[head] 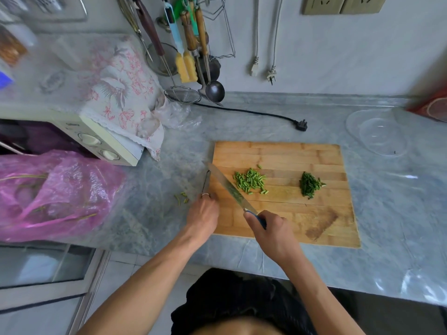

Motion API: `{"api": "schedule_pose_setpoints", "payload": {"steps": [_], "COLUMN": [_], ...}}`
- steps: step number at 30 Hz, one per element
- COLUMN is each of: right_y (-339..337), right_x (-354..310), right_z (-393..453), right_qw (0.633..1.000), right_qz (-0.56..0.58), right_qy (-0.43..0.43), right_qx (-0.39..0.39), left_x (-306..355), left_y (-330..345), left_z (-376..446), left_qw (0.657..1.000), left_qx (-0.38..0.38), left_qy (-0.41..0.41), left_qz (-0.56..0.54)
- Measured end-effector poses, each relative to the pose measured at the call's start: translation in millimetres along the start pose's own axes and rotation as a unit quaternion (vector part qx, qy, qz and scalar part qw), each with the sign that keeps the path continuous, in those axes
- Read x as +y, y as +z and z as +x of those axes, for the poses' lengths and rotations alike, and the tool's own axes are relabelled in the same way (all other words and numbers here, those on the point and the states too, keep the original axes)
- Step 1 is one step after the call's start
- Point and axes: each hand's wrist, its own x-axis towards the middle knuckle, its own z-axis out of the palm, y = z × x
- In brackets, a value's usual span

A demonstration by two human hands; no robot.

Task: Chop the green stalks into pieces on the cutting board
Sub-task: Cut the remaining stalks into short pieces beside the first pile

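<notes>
Green stalks (251, 182) in short bright pieces

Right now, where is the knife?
In the head view the knife slants over the board's left part, held by the right hand, just left of the light green pieces.

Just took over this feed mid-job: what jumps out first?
The right hand grips a long knife slanting over the wooden cutting board's left side. Two piles of chopped green pieces lie mid-board, a paler one beside the blade, a darker one farther right. The left hand rests at the board's left edge.
</notes>
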Motion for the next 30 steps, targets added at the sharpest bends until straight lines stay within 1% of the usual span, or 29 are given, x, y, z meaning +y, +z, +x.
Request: {"api": "schedule_pose_setpoints", "payload": {"steps": [1, 2, 3, 5, 6, 7, 8, 9, 11, 14, 17, 20, 22, 24, 25, 26, 28, 29, 30], "right_y": [-1.2, -1.3, -1.1, -0.4, 3.3, 4.4, 9.1, 14.5, 17.8, 24.4, 27.0, 26.3, 24.1, 20.5, 16.1, 11.4, 4.3, 2.3, 0.7], "right_x": [-0.7, -0.4, 0.1, 0.4, -1.8, -1.8, -5.2, -8.5, -13.6, -22.5, -26.2, -26.7, -26.3, -24.2, -22.8, -21.4, -19.0, -18.6, -17.3], "right_z": [-0.3, -0.4, 1.2, 6.1, 9.2, 11.6, 15.8, 18.6, 21.4, 23.4, 22.5, 19.4, 16.4, 14.0, 12.7, 11.6, 11.0, 10.9, 10.3], "right_qw": [1.0, 1.0, 1.0, 0.999, 0.999, 0.999, 0.999, 0.999, 0.998, 0.999, 0.998, 0.998, 0.998, 0.996, 0.994, 0.991, 0.984, 0.98, 0.976], "right_qz": [0.01, 0.02, 0.026, 0.036, 0.043, 0.046, 0.042, 0.04, 0.045, 0.031, 0.034, 0.035, 0.005, -0.057, -0.087, -0.115, -0.172, -0.194, -0.212], "right_qy": [0.003, 0.005, 0.004, 0.004, 0.006, 0.011, 0.014, 0.022, 0.037, 0.041, 0.044, 0.047, 0.037, 0.02, 0.02, 0.023, 0.021, 0.015, 0.011], "right_qx": [0.001, 0.0, 0.003, 0.01, 0.011, 0.013, 0.015, 0.015, 0.011, 0.008, 0.013, 0.026, 0.052, 0.07, 0.071, 0.066, 0.051, 0.044, 0.039], "left_x": [-9.1, -22.5, -37.9, -68.5, -84.5, -93.6, -103.7, -111.2, -114.2, -122.1, -129.7, -127.7, -121.1, -109.5, -101.2, -92.6, -78.6, -73.3, -66.6], "left_y": [3.1, 5.6, 6.5, 2.7, 1.3, -0.6, -2.3, -2.3, -2.3, 2.0, 9.3, 7.1, 0.5, -8.9, -14.0, -18.9, -23.4, -23.7, -23.7], "left_z": [5.6, 10.8, 17.5, 26.6, 27.9, 28.6, 29.0, 27.7, 27.6, 31.7, 35.0, 28.2, 21.0, 14.7, 13.6, 12.6, 14.7, 16.4, 18.2], "left_qw": [0.996, 0.982, 0.956, 0.886, 0.85, 0.822, 0.802, 0.793, 0.792, 0.787, 0.807, 0.813, 0.817, 0.82, 0.829, 0.847, 0.883, 0.896, 0.906], "left_qx": [0.004, 0.006, 0.008, 0.023, 0.031, 0.038, 0.036, 0.029, 0.022, 0.037, 0.067, 0.096, 0.125, 0.156, 0.173, 0.192, 0.234, 0.243, 0.232], "left_qy": [-0.038, -0.092, -0.149, -0.235, -0.261, -0.271, -0.272, -0.264, -0.246, -0.241, -0.226, -0.206, -0.194, -0.17, -0.141, -0.103, -0.012, 0.036, 0.077], "left_qz": [-0.078, -0.167, -0.251, -0.398, -0.456, -0.5, -0.531, -0.548, -0.559, -0.566, -0.541, -0.537, -0.529, -0.525, -0.512, -0.486, -0.406, -0.37, -0.346]}}
